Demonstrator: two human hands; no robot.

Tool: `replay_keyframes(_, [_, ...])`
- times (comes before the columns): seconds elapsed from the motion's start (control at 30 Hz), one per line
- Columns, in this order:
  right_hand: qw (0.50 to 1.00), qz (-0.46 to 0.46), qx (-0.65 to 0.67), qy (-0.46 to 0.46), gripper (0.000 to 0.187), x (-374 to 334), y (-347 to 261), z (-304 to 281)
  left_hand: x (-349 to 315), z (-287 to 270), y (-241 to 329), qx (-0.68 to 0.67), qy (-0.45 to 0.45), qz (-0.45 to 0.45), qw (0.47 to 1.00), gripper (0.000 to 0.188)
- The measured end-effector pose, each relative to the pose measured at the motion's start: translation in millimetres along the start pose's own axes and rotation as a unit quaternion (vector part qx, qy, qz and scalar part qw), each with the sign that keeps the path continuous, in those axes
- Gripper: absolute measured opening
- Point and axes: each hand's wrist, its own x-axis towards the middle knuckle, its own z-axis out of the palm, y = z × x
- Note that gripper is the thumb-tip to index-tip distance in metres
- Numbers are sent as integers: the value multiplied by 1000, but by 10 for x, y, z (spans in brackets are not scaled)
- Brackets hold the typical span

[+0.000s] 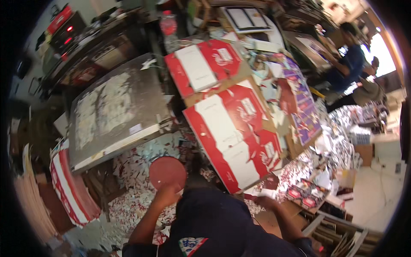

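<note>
Low and left of centre, my left hand [168, 195] is closed at the near edge of a flat, round, dull-red disc [167, 170], which looks like a stool seat. To the right, by the near corner of the printed sheets, my right hand [266, 202] is closed; a short red piece [249, 197] shows at its fingers, too blurred to name. Before me lies a red-and-white printed cardboard sheet [233, 137], partly cut into box blanks with ragged edges. A similar sheet [203, 66] lies beyond it.
A worn grey metal table [117, 107] stands at the left, a stack of red-and-white sheets [70, 186] below it. Paper scraps [137, 171] cover the floor. A bottle [169, 32] stands at the back. Far right, a person [351, 60] works at another table. Wooden frames [338, 235] lie lower right.
</note>
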Motion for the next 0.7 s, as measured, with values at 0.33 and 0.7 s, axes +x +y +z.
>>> replay_keyframes(0.33, [834,33,139,534,55,842,26,-1358,2645,179,1594,110,256,239,930,50])
replay_keyframes(0.7, [926,163,194,280,85,973,301,-2088,3918,798,1775,254,265,199,909,57])
